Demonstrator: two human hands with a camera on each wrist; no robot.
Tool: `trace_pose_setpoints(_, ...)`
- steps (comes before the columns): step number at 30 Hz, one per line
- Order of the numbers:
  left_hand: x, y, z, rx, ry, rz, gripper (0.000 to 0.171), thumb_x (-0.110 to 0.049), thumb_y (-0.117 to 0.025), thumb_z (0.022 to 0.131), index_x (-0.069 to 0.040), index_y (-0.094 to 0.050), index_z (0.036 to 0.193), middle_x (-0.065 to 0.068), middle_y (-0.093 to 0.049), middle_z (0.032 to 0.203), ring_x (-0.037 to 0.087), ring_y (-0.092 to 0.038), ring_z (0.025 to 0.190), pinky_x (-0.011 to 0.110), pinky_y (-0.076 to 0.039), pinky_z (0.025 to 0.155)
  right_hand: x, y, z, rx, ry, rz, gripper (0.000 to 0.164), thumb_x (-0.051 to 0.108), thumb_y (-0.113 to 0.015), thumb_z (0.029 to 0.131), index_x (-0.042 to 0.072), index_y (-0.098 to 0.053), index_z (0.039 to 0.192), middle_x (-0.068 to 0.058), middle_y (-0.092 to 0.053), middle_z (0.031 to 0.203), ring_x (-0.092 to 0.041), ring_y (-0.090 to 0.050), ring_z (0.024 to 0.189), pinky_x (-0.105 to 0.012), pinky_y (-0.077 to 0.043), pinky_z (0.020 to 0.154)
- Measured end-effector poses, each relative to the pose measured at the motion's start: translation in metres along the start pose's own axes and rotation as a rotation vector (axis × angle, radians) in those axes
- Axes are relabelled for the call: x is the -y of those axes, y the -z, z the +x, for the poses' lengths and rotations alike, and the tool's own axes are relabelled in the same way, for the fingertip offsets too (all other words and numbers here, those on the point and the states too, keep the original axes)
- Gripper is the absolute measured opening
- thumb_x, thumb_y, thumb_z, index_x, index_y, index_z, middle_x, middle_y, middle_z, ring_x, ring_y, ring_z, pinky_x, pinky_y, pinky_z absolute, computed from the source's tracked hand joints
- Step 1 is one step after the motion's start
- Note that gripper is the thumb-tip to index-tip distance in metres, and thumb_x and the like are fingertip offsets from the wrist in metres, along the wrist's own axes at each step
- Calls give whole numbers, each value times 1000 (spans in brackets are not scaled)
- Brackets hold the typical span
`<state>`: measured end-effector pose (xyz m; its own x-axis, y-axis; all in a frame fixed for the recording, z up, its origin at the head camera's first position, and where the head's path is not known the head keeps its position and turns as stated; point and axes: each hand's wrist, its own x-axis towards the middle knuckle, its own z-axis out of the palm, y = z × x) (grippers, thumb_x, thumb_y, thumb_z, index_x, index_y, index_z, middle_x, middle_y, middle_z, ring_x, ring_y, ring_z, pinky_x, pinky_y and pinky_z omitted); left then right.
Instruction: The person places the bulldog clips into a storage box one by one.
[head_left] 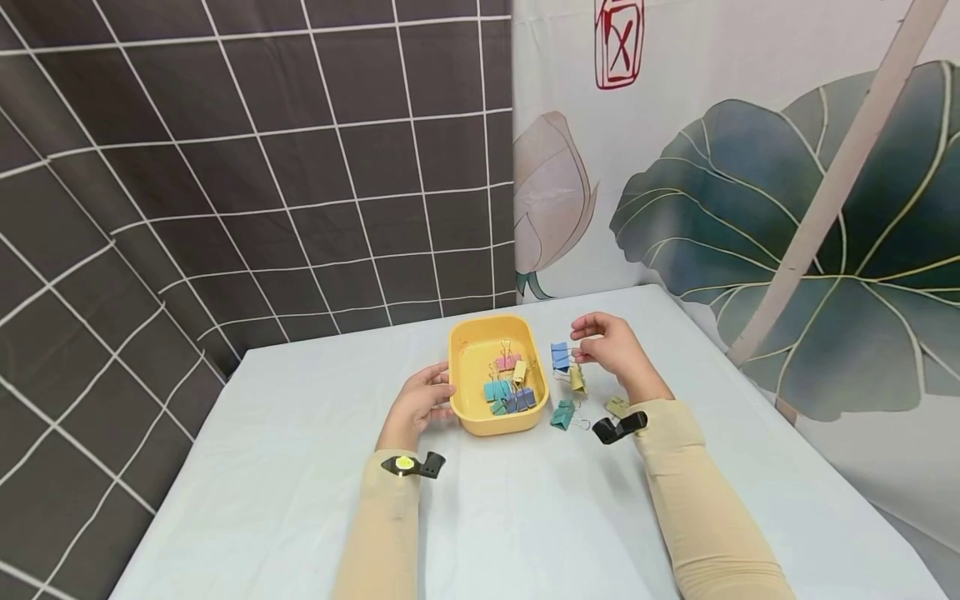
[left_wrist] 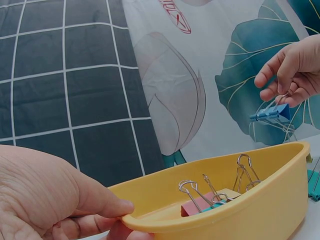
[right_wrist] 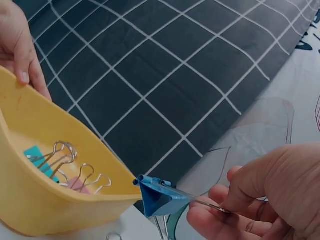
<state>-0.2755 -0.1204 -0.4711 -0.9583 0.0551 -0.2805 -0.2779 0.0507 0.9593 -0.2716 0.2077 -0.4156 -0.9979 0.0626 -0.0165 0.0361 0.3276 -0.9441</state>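
Observation:
My left hand [head_left: 417, 402] grips the left rim of a yellow plastic tray [head_left: 498, 427], thumb [left_wrist: 102, 200] over the edge and fingers beneath. Inside the tray lie several binder clips: pink [head_left: 507, 362], pale yellow [head_left: 519, 372], teal [head_left: 497, 390] and dark blue [head_left: 521, 401]. Just right of the tray, my right hand [head_left: 617, 348] pinches a blue binder clip [right_wrist: 162, 197] by one wire handle between thumb and fingers. The clip's blue body points toward the tray and hangs above the table in the left wrist view.
On the white table [head_left: 285, 492], to the tray's right, are a yellow binder clip [head_left: 577, 379], a teal one [head_left: 562, 415] and an olive-yellow one [head_left: 617, 407] near the right wrist. A dark gridded cloth [head_left: 360, 183] and a lotus-print curtain [head_left: 570, 275] stand behind.

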Motion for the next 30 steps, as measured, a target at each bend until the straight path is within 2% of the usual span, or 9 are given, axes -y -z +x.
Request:
trace_pose_setpoints(6, -1, 0, -2, 2, 1, -4, 60, 4, -63, 93, -10, -49, 149, 14, -55, 124, 24, -64, 99, 31, -62, 68, 0, 0, 0, 3, -1, 20, 42, -11, -54, 91, -5, -54, 132, -20, -58, 120, -19, -67, 86, -26, -61, 76)
trace_pose_setpoints(14, -1, 0, -1, 2, 0, -6, 61, 4, -64, 92, -10, -49, 149, 12, -55, 122, 22, -63, 97, 30, -62, 68, -2, 0, -1, -12, 39, 65, 37, -12, -53, 92, -5, -56, 128, -21, -59, 119, -13, -67, 81, -25, -61, 77)
trace_pose_setpoints(22, -1, -1, -1, 3, 0, -3, 60, 4, -63, 93, -10, -49, 150, 13, -55, 123, 23, -64, 98, 30, -61, 67, -5, -1, 0, -48, 95, 170, 36, -13, -55, 92, -8, -56, 127, -20, -58, 117, -12, -68, 82, -26, -61, 80)
trace_pose_setpoints(30, 0, 0, -1, 3, 1, -4, 60, 4, -63, 93, -10, -49, 150, 14, -54, 125, 24, -64, 98, 30, -62, 67, -9, 0, 1, -95, 38, 303, 35, -11, -53, 94, -4, -55, 128, -15, -57, 117, -11, -70, 85, -26, -60, 82)
